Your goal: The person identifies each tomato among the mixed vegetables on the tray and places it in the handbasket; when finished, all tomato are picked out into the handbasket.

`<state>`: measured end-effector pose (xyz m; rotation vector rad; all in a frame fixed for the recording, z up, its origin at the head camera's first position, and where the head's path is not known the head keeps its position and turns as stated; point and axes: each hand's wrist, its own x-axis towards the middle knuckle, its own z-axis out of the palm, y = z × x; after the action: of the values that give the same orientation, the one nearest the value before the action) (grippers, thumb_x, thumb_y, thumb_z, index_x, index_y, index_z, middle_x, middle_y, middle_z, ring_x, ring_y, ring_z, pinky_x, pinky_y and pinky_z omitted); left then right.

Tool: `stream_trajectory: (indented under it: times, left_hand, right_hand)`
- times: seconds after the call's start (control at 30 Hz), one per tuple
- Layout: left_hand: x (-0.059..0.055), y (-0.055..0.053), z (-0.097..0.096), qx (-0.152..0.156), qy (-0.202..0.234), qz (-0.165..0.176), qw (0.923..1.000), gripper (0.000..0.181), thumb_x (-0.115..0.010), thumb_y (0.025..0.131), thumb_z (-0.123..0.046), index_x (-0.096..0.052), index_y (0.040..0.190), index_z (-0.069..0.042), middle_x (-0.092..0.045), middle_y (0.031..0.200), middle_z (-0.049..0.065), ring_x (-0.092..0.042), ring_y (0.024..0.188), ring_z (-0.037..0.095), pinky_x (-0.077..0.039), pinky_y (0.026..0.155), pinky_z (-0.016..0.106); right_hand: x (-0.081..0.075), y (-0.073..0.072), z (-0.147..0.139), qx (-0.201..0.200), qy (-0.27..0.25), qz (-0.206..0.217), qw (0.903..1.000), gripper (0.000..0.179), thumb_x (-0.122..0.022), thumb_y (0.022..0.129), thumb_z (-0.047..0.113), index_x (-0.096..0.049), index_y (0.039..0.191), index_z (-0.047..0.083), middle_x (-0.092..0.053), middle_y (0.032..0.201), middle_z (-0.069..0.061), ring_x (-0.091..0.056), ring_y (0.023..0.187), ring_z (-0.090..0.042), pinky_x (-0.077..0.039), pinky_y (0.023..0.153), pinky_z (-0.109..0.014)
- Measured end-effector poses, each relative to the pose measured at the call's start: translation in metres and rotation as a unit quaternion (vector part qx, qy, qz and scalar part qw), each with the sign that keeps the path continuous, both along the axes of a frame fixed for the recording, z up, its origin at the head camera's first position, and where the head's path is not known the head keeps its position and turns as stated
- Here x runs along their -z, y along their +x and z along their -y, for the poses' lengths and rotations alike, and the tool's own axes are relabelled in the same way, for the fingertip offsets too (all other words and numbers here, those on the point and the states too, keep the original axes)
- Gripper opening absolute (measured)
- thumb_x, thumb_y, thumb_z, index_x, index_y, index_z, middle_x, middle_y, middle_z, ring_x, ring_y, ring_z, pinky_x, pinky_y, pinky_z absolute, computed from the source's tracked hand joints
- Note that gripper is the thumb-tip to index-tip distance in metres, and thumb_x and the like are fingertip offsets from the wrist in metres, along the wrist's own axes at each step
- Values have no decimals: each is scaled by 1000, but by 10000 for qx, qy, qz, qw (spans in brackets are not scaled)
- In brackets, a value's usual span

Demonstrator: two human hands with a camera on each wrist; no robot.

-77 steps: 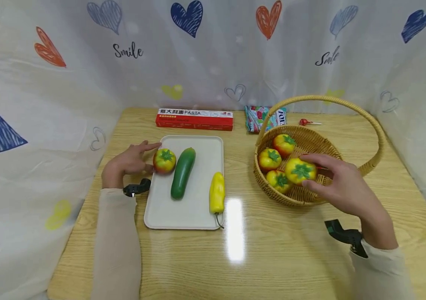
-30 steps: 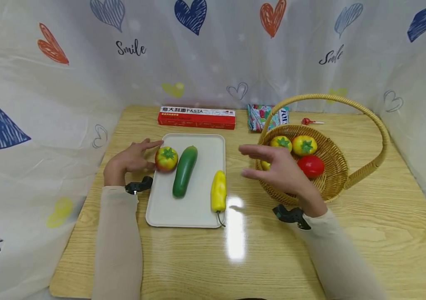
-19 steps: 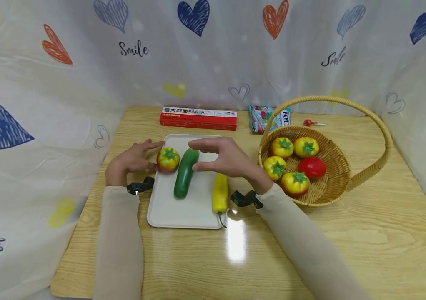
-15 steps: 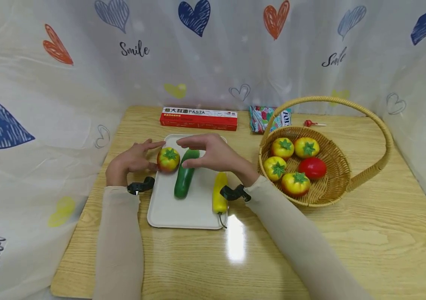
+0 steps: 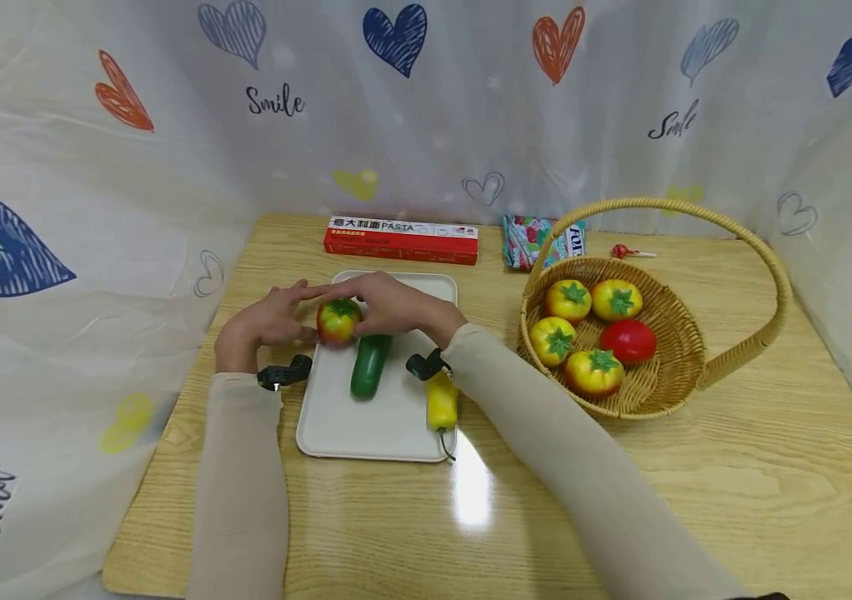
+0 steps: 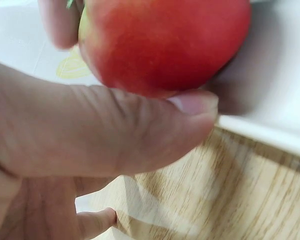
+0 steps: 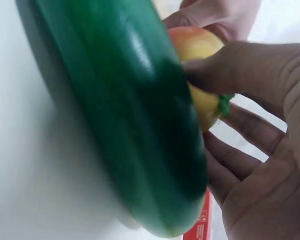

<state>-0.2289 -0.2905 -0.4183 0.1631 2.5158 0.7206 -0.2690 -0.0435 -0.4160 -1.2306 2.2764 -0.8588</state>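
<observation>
A red-and-yellow tomato (image 5: 338,322) with a green leafy top sits at the left edge of the white tray (image 5: 351,437). My left hand (image 5: 268,318) holds it from the left; the left wrist view shows the thumb against its red underside. From the right, my right hand (image 5: 388,305) has its thumb and fingers around the same tomato. In the right wrist view that thumb presses on the tomato (image 7: 192,42). A green cucumber (image 5: 370,367) lies beside it, its far end hidden under the right hand. Right of that, a yellow pepper (image 5: 442,404) is partly covered by the right wrist.
A wicker basket (image 5: 684,379) with a tall handle stands to the right, holding several similar tomatoes and a red one (image 5: 628,341). Along the back lie a red pasta box (image 5: 400,242), a candy bag (image 5: 527,237) and a lollipop (image 5: 624,251). A patterned curtain encloses the table.
My right hand put a tomato into the basket, let go, and moved left over the tray to the tomato at its left edge. The left hand stayed at that tomato.
</observation>
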Motion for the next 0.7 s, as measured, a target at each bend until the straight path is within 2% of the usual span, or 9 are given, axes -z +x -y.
stream_trajectory:
  times: [0.1,0.2,0.4,0.53,0.7]
  left_hand:
    - [1,-1,0,29,34,-47,10000,84,-78,96,-18,-40,171,-23,-9,183,27,5,163,65,-10,123,89]
    - [2,-1,1,58,28,-90,9999,84,-77,96,-16,-40,171,-24,-10,182,28,4,162,67,-11,122,89]
    - [3,-1,0,-8,6,-67,10000,86,-78,96,-18,-38,172,-24,-10,183,26,5,163,65,-11,123,89]
    - [3,-1,-1,-34,-50,-39,10000,86,-78,97,-22,-37,172,-27,-9,183,26,4,163,66,-11,121,90]
    - [0,0,-3,51,-117,-59,9999,85,-77,99,-22,-35,173,-27,-7,182,28,5,161,69,-11,120,91]
  right_hand:
    - [2,-2,1,89,95,55,9999,70,-82,97,11,-57,162,23,-63,157,-2,-61,135,-20,-53,119,-37]
    - [3,-3,1,215,52,108,9997,69,-85,96,19,-59,160,24,-63,155,-1,-61,132,-19,-55,114,-34]
    - [5,-3,-5,377,-306,168,9987,68,-88,94,30,-62,157,25,-62,153,-2,-62,132,-18,-57,113,-33]
    - [-5,9,-17,546,-722,198,9957,65,-88,94,31,-65,153,19,-64,152,-2,-65,131,-20,-60,111,-38]
    - [-25,36,-51,860,-1049,43,9908,65,-88,95,39,-65,150,14,-70,144,-1,-68,125,-19,-61,107,-34]
